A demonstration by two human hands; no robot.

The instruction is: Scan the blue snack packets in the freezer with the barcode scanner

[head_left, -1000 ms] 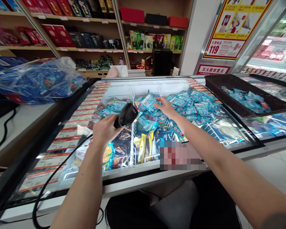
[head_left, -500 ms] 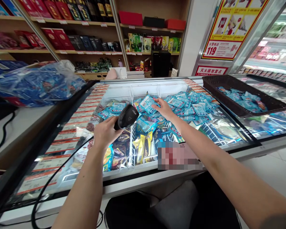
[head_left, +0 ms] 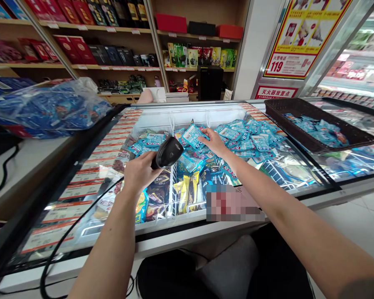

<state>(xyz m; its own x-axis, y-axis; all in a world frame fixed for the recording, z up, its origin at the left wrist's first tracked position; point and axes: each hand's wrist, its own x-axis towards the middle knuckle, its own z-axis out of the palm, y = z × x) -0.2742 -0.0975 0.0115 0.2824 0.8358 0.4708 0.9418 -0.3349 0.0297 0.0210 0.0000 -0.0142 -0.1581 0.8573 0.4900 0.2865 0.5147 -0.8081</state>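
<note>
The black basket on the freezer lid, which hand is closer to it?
Right. The right hand rests on blue packets in the freezer, left of the basket. The left hand grips a scanner farther left.
</note>
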